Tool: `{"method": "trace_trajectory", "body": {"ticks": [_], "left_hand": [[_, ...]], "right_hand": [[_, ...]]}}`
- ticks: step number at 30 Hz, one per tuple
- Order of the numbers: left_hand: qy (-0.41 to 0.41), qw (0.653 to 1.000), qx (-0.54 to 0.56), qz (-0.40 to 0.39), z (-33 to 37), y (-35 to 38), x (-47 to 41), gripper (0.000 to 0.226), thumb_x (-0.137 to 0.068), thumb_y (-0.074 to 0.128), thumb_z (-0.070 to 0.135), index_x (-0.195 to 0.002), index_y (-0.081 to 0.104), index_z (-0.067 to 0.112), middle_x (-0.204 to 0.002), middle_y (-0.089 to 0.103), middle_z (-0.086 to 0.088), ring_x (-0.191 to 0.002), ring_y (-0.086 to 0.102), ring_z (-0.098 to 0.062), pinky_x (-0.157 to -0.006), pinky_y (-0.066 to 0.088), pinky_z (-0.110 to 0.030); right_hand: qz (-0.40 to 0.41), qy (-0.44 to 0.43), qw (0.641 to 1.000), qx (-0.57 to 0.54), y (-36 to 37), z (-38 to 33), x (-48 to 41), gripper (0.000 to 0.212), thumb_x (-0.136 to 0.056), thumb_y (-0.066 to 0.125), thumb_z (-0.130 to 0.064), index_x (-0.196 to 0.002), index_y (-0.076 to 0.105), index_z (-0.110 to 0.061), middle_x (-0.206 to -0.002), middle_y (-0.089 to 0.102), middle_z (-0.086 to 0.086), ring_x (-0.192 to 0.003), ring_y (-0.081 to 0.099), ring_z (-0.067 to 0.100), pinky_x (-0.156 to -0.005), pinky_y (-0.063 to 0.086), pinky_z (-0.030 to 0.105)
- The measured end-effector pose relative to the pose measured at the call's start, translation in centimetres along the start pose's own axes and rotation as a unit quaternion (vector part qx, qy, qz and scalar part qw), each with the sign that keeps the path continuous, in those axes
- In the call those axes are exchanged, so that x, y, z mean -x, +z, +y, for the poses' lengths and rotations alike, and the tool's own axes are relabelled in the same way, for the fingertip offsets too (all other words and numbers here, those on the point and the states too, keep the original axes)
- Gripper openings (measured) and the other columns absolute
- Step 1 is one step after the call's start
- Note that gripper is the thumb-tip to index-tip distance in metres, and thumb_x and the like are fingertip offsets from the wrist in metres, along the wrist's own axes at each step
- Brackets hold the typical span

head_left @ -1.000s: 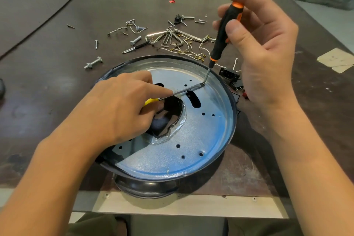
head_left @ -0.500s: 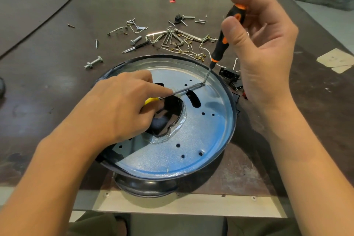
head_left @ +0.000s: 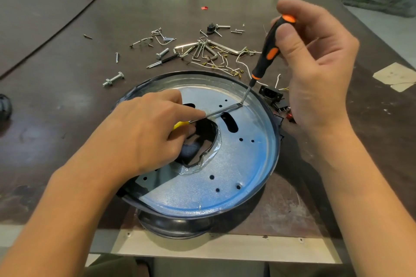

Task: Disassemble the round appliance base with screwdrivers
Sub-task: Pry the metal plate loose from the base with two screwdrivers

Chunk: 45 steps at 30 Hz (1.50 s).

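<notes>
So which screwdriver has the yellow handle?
The yellow-handled screwdriver in the left hand, lying nearly flat; the right hand holds the black-and-orange screwdriver steeply.

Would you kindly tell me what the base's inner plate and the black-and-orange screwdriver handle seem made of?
The inner plate looks like sheet metal, probably galvanised steel: speckled grey sheen, bluish reflections, punched holes. The screwdriver handle appears to be matt black plastic with orange inserts, possibly rubber.
</notes>
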State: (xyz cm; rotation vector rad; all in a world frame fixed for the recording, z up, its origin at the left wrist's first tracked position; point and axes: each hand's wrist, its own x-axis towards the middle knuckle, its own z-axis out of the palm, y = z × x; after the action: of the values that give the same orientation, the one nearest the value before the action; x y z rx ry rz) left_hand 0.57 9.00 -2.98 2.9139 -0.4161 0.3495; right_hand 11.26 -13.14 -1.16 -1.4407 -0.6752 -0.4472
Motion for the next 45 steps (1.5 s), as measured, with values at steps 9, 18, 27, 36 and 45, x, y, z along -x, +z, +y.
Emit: {"method": "trace_trajectory", "body": {"ticks": [9,18,27,36,45], "left_hand": [[-0.006,1.000,0.007,-0.009,0.09,-0.11,0.00,0.043,-0.088,0.048,0.039,-0.128,0.061,0.048,-0.086,0.049,0.011,-0.073,0.049,-0.021,-0.048,0.026,-0.026],[0.001,1.000,0.004,-0.003,0.04,-0.07,0.00,0.039,-0.091,0.060,0.031,-0.127,0.063,0.046,-0.085,0.050,0.010,-0.071,0.048,-0.020,-0.049,0.028,-0.026],[-0.004,1.000,0.007,-0.005,0.13,-0.09,-0.04,0.041,-0.091,0.056,0.034,-0.130,0.060,0.047,-0.087,0.049,0.010,-0.077,0.053,-0.022,-0.052,0.032,-0.030],[-0.007,1.000,0.001,0.000,0.18,-0.11,0.00,0.042,-0.091,0.053,0.035,-0.131,0.060,0.047,-0.087,0.050,0.010,-0.074,0.049,-0.020,-0.049,0.024,-0.023],[-0.004,1.000,-0.001,0.007,0.12,-0.06,0.07,0.041,-0.091,0.057,0.032,-0.128,0.062,0.047,-0.087,0.051,0.012,-0.071,0.045,-0.018,-0.047,0.022,-0.022]], "right_hand": [[0.002,-0.017,0.999,0.035,-0.07,0.13,-0.21,0.025,-0.098,0.066,-0.005,-0.123,0.063,-0.004,-0.101,0.065,0.008,-0.092,0.060,0.019,-0.086,0.053,0.044],[-0.011,-0.027,0.999,0.039,0.05,0.19,-0.11,0.025,-0.100,0.063,-0.006,-0.125,0.062,-0.002,-0.105,0.062,0.008,-0.093,0.058,0.019,-0.082,0.052,0.043],[0.006,-0.010,0.999,0.031,0.39,0.08,0.08,0.025,-0.100,0.065,-0.014,-0.121,0.062,-0.001,-0.104,0.059,0.010,-0.092,0.055,0.026,-0.083,0.049,0.041],[0.007,-0.002,1.000,0.020,0.38,-0.11,0.26,0.025,-0.104,0.056,-0.010,-0.126,0.062,0.000,-0.109,0.062,0.012,-0.098,0.059,0.021,-0.086,0.050,0.040],[0.016,0.001,1.000,0.010,0.10,0.02,0.04,0.027,-0.104,0.054,-0.008,-0.129,0.060,-0.001,-0.110,0.064,0.013,-0.099,0.061,0.027,-0.086,0.054,0.045]]}}
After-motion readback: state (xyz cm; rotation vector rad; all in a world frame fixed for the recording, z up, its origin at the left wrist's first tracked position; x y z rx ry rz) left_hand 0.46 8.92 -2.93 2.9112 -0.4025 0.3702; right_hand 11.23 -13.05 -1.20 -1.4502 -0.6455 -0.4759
